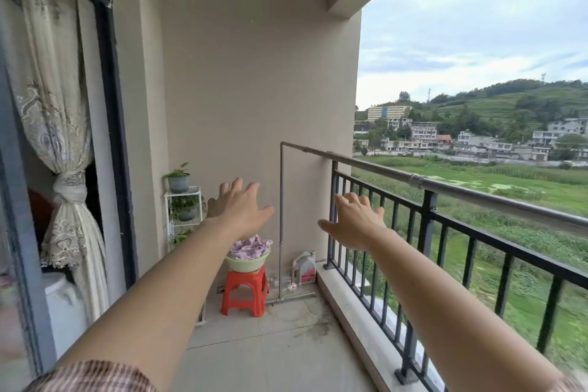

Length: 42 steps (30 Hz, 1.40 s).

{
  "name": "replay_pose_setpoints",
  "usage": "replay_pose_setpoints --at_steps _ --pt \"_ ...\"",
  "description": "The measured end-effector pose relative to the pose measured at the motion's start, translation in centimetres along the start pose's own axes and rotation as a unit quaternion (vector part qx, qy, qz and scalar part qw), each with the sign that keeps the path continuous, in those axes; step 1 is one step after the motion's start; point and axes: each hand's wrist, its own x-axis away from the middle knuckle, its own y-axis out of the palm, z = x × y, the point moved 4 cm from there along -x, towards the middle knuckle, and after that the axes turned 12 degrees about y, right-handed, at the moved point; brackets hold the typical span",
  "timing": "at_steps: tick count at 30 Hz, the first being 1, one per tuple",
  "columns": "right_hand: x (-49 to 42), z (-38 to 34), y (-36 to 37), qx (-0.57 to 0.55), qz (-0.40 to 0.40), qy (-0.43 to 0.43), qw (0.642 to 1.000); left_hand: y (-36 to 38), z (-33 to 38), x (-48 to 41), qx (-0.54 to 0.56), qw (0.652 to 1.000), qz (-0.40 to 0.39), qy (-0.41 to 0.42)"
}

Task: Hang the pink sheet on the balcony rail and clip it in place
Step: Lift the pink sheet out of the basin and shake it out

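Past your sleeve, left hand and right hand spread wide, empty; sheet at left hand's six o'clock.

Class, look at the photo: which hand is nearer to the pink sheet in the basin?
Left. The left hand hovers in line above the pink sheet; the right hand is further right, in front of the railing bars.
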Motion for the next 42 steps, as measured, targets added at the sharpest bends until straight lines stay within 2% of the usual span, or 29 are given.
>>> replay_pose_setpoints --at_steps 6,14,28,36,42 --pt "-2.1 -1.9 2.8 0.013 0.008 -0.006 1.0 2.0 -1.9 -1.2 -0.012 1.0 -0.008 -0.003" --pt "-10.9 -3.9 7.5 0.014 0.013 -0.011 1.0 6.6 -6.1 -8.7 -0.015 1.0 -0.008 -0.01" --pt "-37.3 -7.6 15.5 0.008 0.016 -0.026 1.0 15.2 -14.1 -32.3 -0.052 0.998 0.003 -0.018" --pt "-49.9 -12.2 24.5 -0.001 -0.008 -0.027 1.0 23.5 -21.1 -43.8 -0.074 0.997 -0.022 -0.012" --pt "-61.2 -18.3 33.1 0.015 -0.016 -0.033 0.999 31.0 -29.5 -54.0 -0.059 0.997 -0.041 -0.024"
